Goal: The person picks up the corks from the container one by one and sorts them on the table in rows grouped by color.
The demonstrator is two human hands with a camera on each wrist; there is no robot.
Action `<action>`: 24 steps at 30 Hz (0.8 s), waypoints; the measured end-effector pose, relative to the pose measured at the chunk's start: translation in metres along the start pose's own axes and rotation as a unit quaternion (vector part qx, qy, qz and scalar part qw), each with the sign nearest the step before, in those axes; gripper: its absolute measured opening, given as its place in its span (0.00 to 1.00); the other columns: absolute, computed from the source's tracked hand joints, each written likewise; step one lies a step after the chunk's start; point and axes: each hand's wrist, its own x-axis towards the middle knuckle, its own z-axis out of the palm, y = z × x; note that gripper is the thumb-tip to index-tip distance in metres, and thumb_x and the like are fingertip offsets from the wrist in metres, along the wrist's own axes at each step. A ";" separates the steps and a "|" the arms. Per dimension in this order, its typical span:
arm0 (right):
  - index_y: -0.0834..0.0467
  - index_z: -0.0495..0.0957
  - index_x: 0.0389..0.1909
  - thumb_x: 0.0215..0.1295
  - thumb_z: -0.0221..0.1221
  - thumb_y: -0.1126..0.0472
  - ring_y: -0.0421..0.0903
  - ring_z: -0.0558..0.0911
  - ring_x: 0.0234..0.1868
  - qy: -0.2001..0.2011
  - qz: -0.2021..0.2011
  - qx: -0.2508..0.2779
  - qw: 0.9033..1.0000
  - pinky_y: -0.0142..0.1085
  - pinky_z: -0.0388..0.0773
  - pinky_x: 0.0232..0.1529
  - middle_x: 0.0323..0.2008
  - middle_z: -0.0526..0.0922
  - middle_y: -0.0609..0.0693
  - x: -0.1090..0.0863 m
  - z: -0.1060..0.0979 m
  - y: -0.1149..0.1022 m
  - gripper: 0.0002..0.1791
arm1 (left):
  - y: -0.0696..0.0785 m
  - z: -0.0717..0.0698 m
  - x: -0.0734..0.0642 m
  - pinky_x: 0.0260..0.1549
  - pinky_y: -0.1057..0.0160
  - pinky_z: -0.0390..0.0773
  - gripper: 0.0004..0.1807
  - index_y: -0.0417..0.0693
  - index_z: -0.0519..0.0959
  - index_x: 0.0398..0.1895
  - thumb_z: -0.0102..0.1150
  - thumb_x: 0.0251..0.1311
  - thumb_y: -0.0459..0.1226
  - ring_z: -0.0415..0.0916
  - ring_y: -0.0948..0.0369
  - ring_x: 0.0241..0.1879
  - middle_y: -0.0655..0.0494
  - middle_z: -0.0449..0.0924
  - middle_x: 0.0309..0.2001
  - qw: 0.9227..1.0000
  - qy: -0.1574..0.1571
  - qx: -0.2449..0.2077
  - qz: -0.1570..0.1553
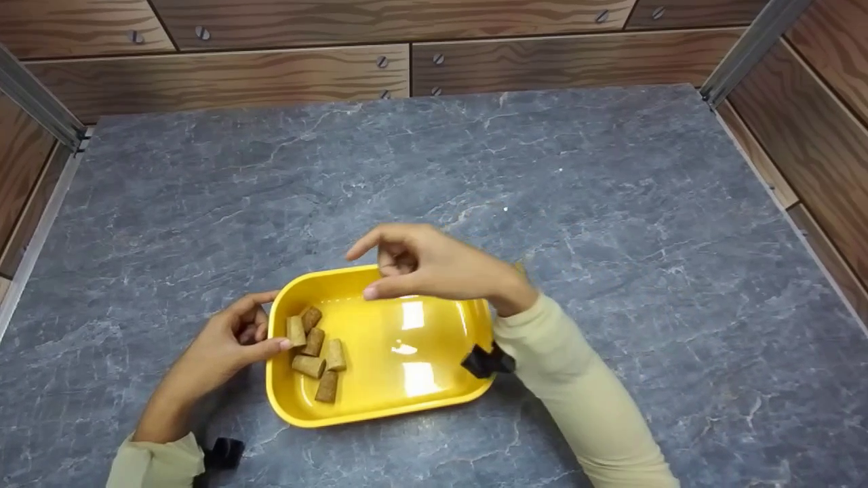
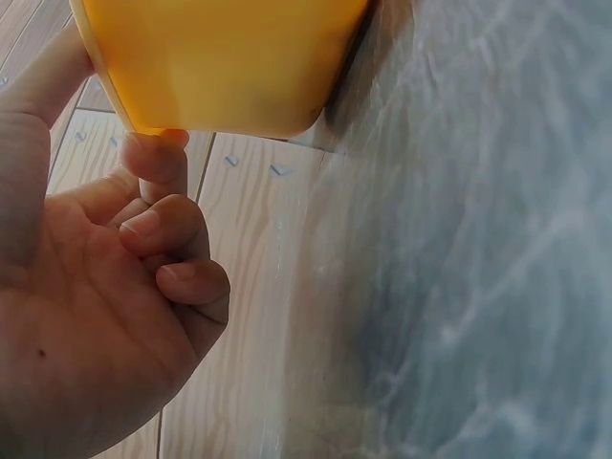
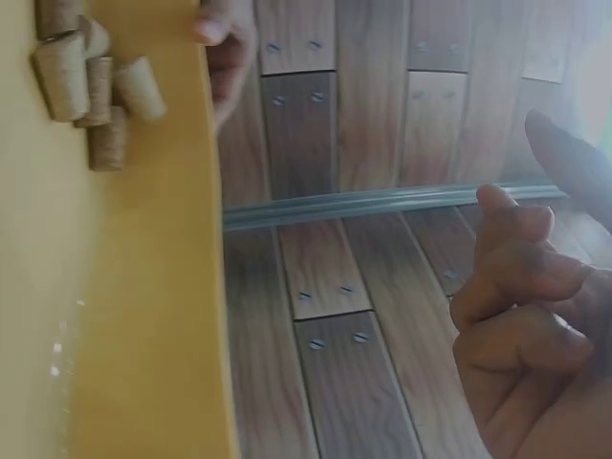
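A yellow plastic tray (image 1: 376, 386) with raised walls and rounded corners lies on the tabletop. Several tapered corks (image 1: 310, 367), some light and some darker brown, are bunched at its left end. My left hand (image 1: 217, 342) pinches the tray's left rim, thumb over the edge on the inner side; in the left wrist view its fingertips (image 2: 153, 158) meet the outside of the yellow wall. Over the far rim hovers my right hand (image 1: 434, 264), thumb and forefinger spread apart, the other fingers loosely bent, holding nothing.
Grey marble-patterned tabletop (image 1: 610, 203) surrounds the tray. Wood-patterned panels (image 1: 285, 74) wall it in at the back and sides, with metal posts (image 1: 746, 54) at the back corners. Black wrist mounts (image 1: 227, 453) are on both sleeves.
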 end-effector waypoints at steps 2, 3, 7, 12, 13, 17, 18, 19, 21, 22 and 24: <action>0.62 0.74 0.56 0.60 0.65 0.63 0.37 0.67 0.26 -0.013 0.014 -0.011 1.000 0.26 0.67 0.30 0.26 0.69 0.43 0.008 0.006 0.002 0.23 | 0.000 -0.001 0.000 0.22 0.70 0.62 0.32 0.38 0.70 0.61 0.69 0.51 0.31 0.59 0.68 0.22 0.57 0.65 0.27 1.000 0.000 0.002 0.000; 0.62 0.74 0.56 0.60 0.65 0.62 0.37 0.67 0.26 -0.019 0.018 -0.019 0.999 0.26 0.67 0.30 0.26 0.69 0.43 0.011 0.009 0.002 0.23 | 0.001 -0.001 0.000 0.22 0.70 0.62 0.32 0.38 0.70 0.62 0.69 0.51 0.31 0.59 0.68 0.22 0.57 0.65 0.27 1.000 -0.001 0.001 -0.001; 0.60 0.73 0.58 0.60 0.66 0.60 0.37 0.67 0.27 -0.041 0.034 -0.041 0.998 0.26 0.67 0.31 0.27 0.69 0.44 0.021 0.017 0.002 0.25 | 0.001 -0.001 0.000 0.22 0.70 0.63 0.32 0.38 0.70 0.62 0.69 0.51 0.31 0.60 0.68 0.22 0.57 0.66 0.27 1.000 -0.001 0.002 0.003; 0.59 0.72 0.58 0.61 0.66 0.59 0.38 0.67 0.26 -0.066 0.058 -0.061 0.994 0.27 0.66 0.29 0.27 0.69 0.45 0.029 0.025 0.008 0.25 | 0.001 -0.001 0.000 0.22 0.70 0.63 0.32 0.38 0.70 0.62 0.69 0.52 0.31 0.60 0.68 0.22 0.57 0.66 0.27 1.000 -0.006 -0.003 0.002; 0.59 0.73 0.58 0.60 0.66 0.59 0.38 0.67 0.26 -0.070 0.063 -0.067 0.993 0.27 0.66 0.29 0.27 0.69 0.45 0.030 0.026 0.011 0.25 | 0.001 -0.001 0.000 0.22 0.70 0.63 0.32 0.38 0.70 0.62 0.69 0.52 0.31 0.60 0.68 0.22 0.57 0.66 0.27 1.000 -0.006 -0.003 0.002; 0.59 0.73 0.58 0.60 0.66 0.58 0.38 0.67 0.27 -0.084 0.079 -0.098 0.989 0.26 0.65 0.29 0.27 0.70 0.45 0.035 0.032 0.022 0.25 | 0.001 -0.001 0.000 0.22 0.70 0.63 0.32 0.38 0.70 0.62 0.69 0.52 0.31 0.60 0.68 0.23 0.56 0.66 0.28 1.000 -0.005 -0.003 0.003; 0.59 0.74 0.58 0.60 0.66 0.58 0.38 0.67 0.27 -0.087 0.084 -0.105 0.987 0.26 0.65 0.29 0.27 0.70 0.45 0.036 0.033 0.025 0.25 | 0.001 0.000 0.000 0.22 0.70 0.63 0.32 0.38 0.70 0.62 0.69 0.51 0.31 0.60 0.68 0.23 0.56 0.66 0.28 1.000 -0.005 -0.004 0.002; 0.59 0.74 0.58 0.60 0.66 0.58 0.38 0.67 0.27 -0.090 0.088 -0.112 0.986 0.26 0.65 0.29 0.27 0.70 0.45 0.037 0.034 0.027 0.25 | 0.001 0.000 0.000 0.22 0.70 0.64 0.32 0.38 0.70 0.62 0.69 0.51 0.31 0.60 0.68 0.23 0.56 0.66 0.28 1.000 -0.004 -0.005 0.001; 0.59 0.74 0.58 0.60 0.66 0.57 0.38 0.67 0.26 -0.099 0.097 -0.125 0.982 0.27 0.64 0.28 0.27 0.70 0.45 0.039 0.037 0.031 0.26 | 0.001 0.000 0.000 0.23 0.70 0.64 0.32 0.38 0.70 0.61 0.69 0.51 0.31 0.61 0.68 0.23 0.56 0.66 0.28 1.000 -0.004 -0.008 -0.001; 0.59 0.74 0.58 0.60 0.66 0.56 0.38 0.67 0.26 -0.103 0.103 -0.132 0.981 0.27 0.64 0.28 0.26 0.70 0.44 0.039 0.038 0.032 0.26 | 0.001 0.000 0.000 0.23 0.71 0.64 0.32 0.38 0.70 0.61 0.69 0.51 0.31 0.61 0.68 0.23 0.56 0.66 0.28 1.000 -0.004 -0.010 -0.003; 0.58 0.74 0.58 0.60 0.67 0.55 0.37 0.67 0.25 -0.112 0.113 -0.147 0.976 0.27 0.64 0.27 0.26 0.71 0.44 0.041 0.040 0.034 0.27 | 0.001 0.000 0.000 0.23 0.71 0.64 0.32 0.38 0.70 0.61 0.69 0.51 0.30 0.61 0.68 0.23 0.56 0.66 0.28 1.000 -0.003 -0.012 -0.005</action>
